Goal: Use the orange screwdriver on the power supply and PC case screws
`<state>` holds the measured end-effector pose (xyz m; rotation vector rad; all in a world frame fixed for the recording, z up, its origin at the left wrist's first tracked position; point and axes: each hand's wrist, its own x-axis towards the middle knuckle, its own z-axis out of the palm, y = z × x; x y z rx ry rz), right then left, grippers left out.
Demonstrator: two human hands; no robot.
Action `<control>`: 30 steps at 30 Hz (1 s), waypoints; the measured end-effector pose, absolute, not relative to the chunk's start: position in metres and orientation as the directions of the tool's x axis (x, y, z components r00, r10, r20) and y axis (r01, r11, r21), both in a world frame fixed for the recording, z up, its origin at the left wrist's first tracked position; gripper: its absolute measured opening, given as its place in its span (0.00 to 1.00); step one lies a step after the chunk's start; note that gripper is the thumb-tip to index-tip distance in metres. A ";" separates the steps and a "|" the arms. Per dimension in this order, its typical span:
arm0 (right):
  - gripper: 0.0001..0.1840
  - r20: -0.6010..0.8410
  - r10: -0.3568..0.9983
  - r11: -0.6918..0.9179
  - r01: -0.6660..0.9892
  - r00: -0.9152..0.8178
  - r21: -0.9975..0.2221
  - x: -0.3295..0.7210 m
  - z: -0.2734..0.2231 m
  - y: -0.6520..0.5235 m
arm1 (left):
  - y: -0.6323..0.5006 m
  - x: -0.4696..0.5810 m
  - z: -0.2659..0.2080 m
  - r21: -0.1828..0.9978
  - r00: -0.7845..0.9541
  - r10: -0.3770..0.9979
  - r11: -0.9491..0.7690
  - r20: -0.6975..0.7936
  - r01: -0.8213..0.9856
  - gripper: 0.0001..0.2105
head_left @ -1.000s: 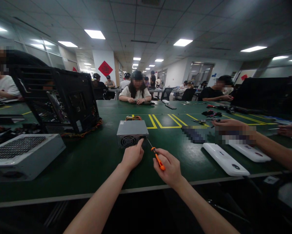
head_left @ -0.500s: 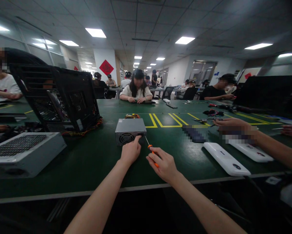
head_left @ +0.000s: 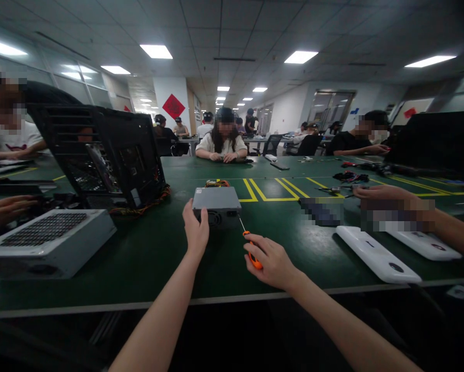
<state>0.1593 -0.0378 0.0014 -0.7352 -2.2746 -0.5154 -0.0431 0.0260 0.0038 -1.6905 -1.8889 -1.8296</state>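
Note:
A grey computer power supply [head_left: 220, 197] sits on the green table, its fan grille and socket facing me. My left hand [head_left: 195, 230] grips its left front corner, the thumb on the front face and the fingers along the left side. Part of the fan grille is hidden behind the thumb. In my right hand [head_left: 271, 261] is a screwdriver [head_left: 254, 256] with an orange and black handle. Its thin shaft points up and left, with the tip close to the lower right of the power supply's front; whether it touches I cannot tell.
A black computer case [head_left: 100, 160] and a larger power supply [head_left: 49, 243] stand to the left. White casings [head_left: 377, 254] lie at the right, beside another person's arm [head_left: 445, 227]. Cables [head_left: 350, 177] lie farther back. A person [head_left: 224, 142] sits opposite.
My left hand has gone from pointing at the socket on the power supply's front to gripping its left side. The screwdriver stays in my right hand. The view has shifted slightly.

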 end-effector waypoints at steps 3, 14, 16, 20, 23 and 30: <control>0.09 0.742 0.414 0.758 0.651 -0.528 0.041 0.159 -0.001 -0.038 | 0.033 -0.051 -0.002 0.700 -0.321 0.715 -0.323 0.621 0.637 0.14; 0.12 0.760 0.493 0.771 0.617 -0.424 -0.156 0.157 0.004 -0.043 | 0.043 -0.053 -0.006 0.600 -0.191 0.700 -0.402 0.688 0.692 0.13; 0.16 0.785 0.464 0.779 0.611 -0.411 -0.141 0.159 0.004 -0.042 | 0.041 -0.048 -0.004 0.578 -0.199 0.694 -0.368 0.692 0.728 0.13; 0.16 0.868 0.390 0.727 0.681 -0.307 -0.087 0.165 -0.001 -0.037 | 0.027 -0.032 0.002 0.432 -0.187 0.624 -0.267 0.759 0.861 0.16; 0.10 0.877 0.411 0.693 0.710 -0.248 -0.123 0.166 -0.002 -0.036 | 0.016 -0.016 0.005 0.234 0.025 0.644 -0.314 0.764 0.920 0.16; 0.11 0.826 0.443 0.734 0.670 -0.348 -0.111 0.155 0.002 -0.044 | 0.016 0.003 -0.003 0.095 0.279 0.715 -0.434 0.641 0.896 0.19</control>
